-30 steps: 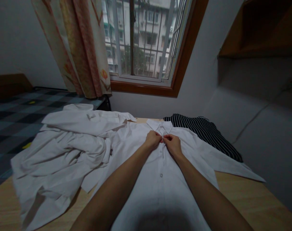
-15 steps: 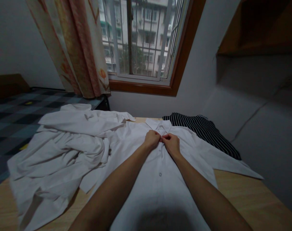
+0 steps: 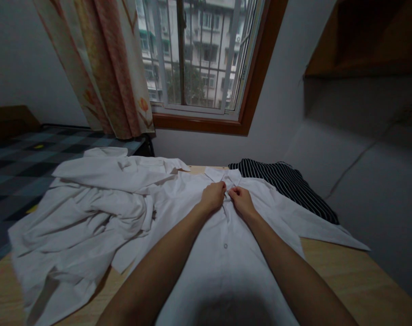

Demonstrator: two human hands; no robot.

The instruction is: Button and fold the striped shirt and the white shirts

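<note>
White cloth, thin and limp by the look of it: the white shirt [image 3: 226,267] lies flat, front up, on the wooden desk [image 3: 345,271], with its collar [image 3: 222,174] at the far end and its sleeves spread to either side. It should handle as something light and soft (only the collar and the buttoned front strip seem to have any body), so it would sag from any single hold. The front edges near a button [image 3: 225,246], or the shoulder seams, look like the surest places to take it.

Both forearms reach straight out over the shirt's front and converge just below the collar. The left hand [image 3: 213,197] and right hand [image 3: 241,201] sit knuckles up, fingertips almost meeting, each grip pressed together in a pinch on the shirt's front strip. A heap of crumpled white garments [image 3: 87,217] lies to the left, overlapping the shirt's sleeve. A dark striped garment [image 3: 287,185] lies at the right, behind its shoulder.
</note>
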